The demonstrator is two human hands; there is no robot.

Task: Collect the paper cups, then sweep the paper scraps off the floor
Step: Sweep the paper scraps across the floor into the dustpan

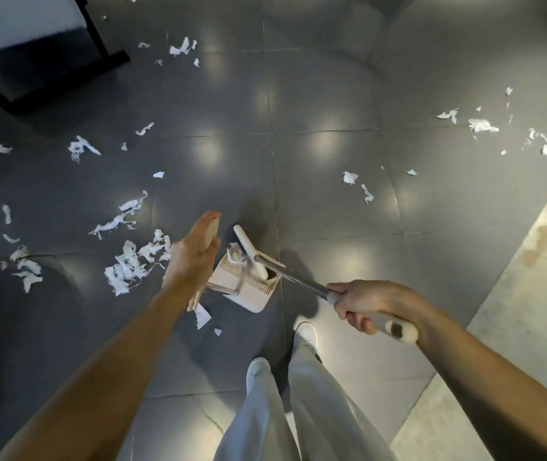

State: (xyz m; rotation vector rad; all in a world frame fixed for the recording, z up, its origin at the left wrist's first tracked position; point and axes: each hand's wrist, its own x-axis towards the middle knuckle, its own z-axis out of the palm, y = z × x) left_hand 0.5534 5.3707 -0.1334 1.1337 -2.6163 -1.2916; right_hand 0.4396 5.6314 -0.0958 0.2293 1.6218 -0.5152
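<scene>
The right grip is curled tight round the pale end of the broom handle, fingers wrapped under it and thumb on top, low on the right in front of the person's light trousers. From that fist the dark shaft runs up and to the left to the white broom head, which lies across the open mouth of the beige dustpan on the grey tiled floor. A few paper scraps sit in the dustpan, touching the broom head, well apart from the right grip and just beside the left one. The left grip is stretched out flat, fingers straight and together, over the dustpan's left edge; a pale stick shows under its wrist, and whether the palm holds it I cannot tell. The thickest heap of torn paper lies on the floor just left of the left grip, with long strips beyond it and two small bits near the forearm. More scraps are scattered far to the right, in the middle right, and at the top near a dark piece of furniture. A pale rug lies along the right side.
</scene>
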